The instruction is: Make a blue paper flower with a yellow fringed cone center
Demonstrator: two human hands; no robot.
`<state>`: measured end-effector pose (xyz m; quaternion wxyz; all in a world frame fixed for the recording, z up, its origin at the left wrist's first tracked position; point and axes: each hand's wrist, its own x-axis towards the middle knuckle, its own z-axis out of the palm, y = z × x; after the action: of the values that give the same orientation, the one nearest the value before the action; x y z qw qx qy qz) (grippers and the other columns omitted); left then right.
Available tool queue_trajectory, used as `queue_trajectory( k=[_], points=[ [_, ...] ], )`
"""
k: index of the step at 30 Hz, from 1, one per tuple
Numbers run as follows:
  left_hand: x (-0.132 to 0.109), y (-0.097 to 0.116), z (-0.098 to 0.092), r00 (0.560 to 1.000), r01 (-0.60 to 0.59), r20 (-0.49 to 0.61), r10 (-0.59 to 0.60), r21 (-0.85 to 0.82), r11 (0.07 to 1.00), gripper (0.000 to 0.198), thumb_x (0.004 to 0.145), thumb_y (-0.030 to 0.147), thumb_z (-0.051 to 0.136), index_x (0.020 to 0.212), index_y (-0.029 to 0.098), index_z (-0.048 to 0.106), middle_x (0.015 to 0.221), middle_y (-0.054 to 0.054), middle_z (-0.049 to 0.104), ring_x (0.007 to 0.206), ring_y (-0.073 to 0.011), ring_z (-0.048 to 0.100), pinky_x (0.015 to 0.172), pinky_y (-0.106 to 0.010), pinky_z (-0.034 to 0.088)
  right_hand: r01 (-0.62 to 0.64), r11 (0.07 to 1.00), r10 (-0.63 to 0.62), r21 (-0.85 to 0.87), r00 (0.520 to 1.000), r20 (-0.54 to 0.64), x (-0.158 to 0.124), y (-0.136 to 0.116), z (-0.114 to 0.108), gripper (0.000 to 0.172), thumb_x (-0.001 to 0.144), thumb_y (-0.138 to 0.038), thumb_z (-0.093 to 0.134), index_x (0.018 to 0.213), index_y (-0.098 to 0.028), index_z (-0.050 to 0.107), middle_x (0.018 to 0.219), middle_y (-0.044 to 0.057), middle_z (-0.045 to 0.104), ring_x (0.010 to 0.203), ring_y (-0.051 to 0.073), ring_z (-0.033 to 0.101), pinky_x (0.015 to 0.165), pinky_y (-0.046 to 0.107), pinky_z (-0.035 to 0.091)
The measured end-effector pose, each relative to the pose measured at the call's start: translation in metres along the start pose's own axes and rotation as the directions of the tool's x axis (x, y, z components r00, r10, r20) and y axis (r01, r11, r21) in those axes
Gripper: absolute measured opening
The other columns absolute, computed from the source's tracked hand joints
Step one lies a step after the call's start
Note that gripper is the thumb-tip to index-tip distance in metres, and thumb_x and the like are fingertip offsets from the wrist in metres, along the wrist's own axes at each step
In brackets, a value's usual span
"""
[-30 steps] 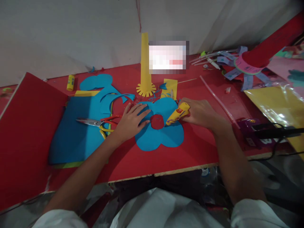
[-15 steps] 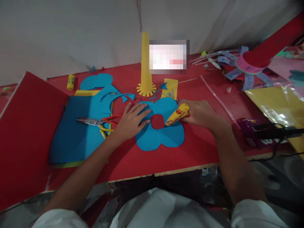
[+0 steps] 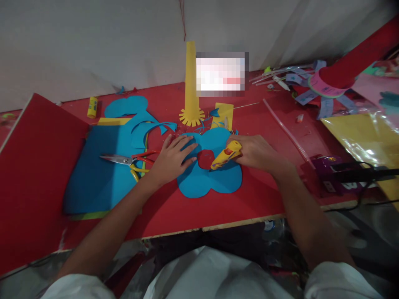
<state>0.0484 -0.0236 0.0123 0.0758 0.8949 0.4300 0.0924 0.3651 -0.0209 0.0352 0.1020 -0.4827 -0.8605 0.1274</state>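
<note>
A blue flower-shaped paper cutout (image 3: 195, 185) lies flat on the red tabletop. At its middle is a round red patch that looks like a hole showing the table. My left hand (image 3: 176, 158) rests palm down with fingers spread over the cutout's left petals. Around a yellow glue tube (image 3: 225, 156) the fingers of my right hand (image 3: 254, 151) are closed. The tube leans, its lower tip at the right rim of the red patch. Scissors (image 3: 124, 160) with red and yellow handles lie left of my left hand, the handle ends partly behind it.
Behind the cutout stands a yellow paper tube (image 3: 191, 83) with a fringed base. Blue sheets (image 3: 93, 174) and offcuts lie left, near a glue stick (image 3: 92, 107) and a tilted red board (image 3: 40, 174). A purple box (image 3: 327, 174) and clear straw (image 3: 286, 131) lie right.
My right hand has moved the glue tube left and slightly down, from the right petals to the rim of the red centre. My left hand has stayed put.
</note>
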Motion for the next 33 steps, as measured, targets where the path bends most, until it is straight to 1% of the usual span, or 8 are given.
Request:
queue_trajectory(
  k=[5,10,14,19,23,29,33],
  points=[
    [0.0,-0.001,0.0,1.0,0.004,0.004,-0.004,-0.005,1.0,0.051,0.113,0.049,0.043,0.154,0.025,0.064,0.169,-0.01,0.054,0.16,-0.0332,0.046,0.139,-0.063,0.021,0.046,0.999,-0.046,0.01,0.999,0.006,0.002,-0.002,0.003,0.015,0.091,-0.022,0.062,0.102,-0.021,0.071,0.109,0.009,0.082,0.094,0.028,0.075,0.069,0.034,0.037],
    [0.0,-0.001,0.001,0.998,0.05,-0.021,-0.051,-0.04,0.998,0.048,0.114,0.043,0.04,0.151,0.025,0.065,0.169,-0.009,0.055,0.16,-0.0306,0.046,0.139,-0.06,0.022,0.047,0.999,-0.047,0.024,0.999,-0.008,0.003,-0.005,0.005,0.013,0.094,-0.023,0.058,0.1,-0.022,0.069,0.108,0.009,0.081,0.093,0.026,0.073,0.067,0.034,0.036],
    [0.0,-0.001,0.0,0.996,0.082,-0.037,-0.084,-0.057,0.995,0.047,0.113,0.042,0.042,0.151,0.024,0.065,0.169,-0.009,0.054,0.16,-0.0318,0.046,0.138,-0.061,0.025,0.076,0.997,-0.076,0.02,0.997,0.01,0.004,-0.007,0.007,0.011,0.096,-0.024,0.057,0.1,-0.022,0.068,0.11,0.009,0.081,0.094,0.026,0.072,0.066,0.034,0.036],
    [0.001,-0.001,-0.002,0.994,0.098,-0.05,-0.102,-0.065,0.993,0.046,0.113,0.04,0.042,0.149,0.023,0.066,0.165,-0.011,0.058,0.155,-0.033,0.051,0.136,-0.061,0.029,0.085,0.996,-0.086,0.03,0.996,0.034,0.005,-0.011,0.006,0.011,0.096,-0.023,0.057,0.102,-0.021,0.067,0.112,0.011,0.079,0.098,0.028,0.073,0.067,0.035,0.037],
    [0.001,0.0,-0.002,0.993,0.094,-0.058,-0.098,-0.072,0.993,0.046,0.113,0.04,0.043,0.148,0.022,0.066,0.165,-0.011,0.059,0.155,-0.033,0.051,0.136,-0.061,0.029,0.089,0.995,-0.09,0.047,0.996,0.027,0.006,-0.012,0.007,0.012,0.098,-0.024,0.058,0.105,-0.022,0.067,0.114,0.011,0.078,0.098,0.028,0.072,0.069,0.035,0.039],
    [0.002,0.0,-0.002,0.992,0.104,-0.056,-0.109,-0.086,0.991,0.045,0.113,0.038,0.044,0.148,0.021,0.066,0.164,-0.011,0.06,0.154,-0.0335,0.052,0.137,-0.061,0.028,0.121,0.991,-0.124,0.064,0.992,0.035,0.006,-0.012,0.01,0.014,0.097,-0.02,0.059,0.108,-0.022,0.067,0.117,0.011,0.077,0.099,0.027,0.07,0.072,0.034,0.041],
    [0.002,0.001,-0.002,0.991,0.111,-0.061,-0.117,-0.099,0.989,0.044,0.113,0.038,0.044,0.147,0.022,0.067,0.163,-0.011,0.06,0.154,-0.0335,0.052,0.136,-0.061,0.028,0.134,0.988,-0.137,0.078,0.99,0.038,0.007,-0.014,0.009,0.012,0.102,-0.021,0.056,0.11,-0.021,0.065,0.121,0.012,0.075,0.102,0.027,0.07,0.074,0.034,0.043]
  ],
)
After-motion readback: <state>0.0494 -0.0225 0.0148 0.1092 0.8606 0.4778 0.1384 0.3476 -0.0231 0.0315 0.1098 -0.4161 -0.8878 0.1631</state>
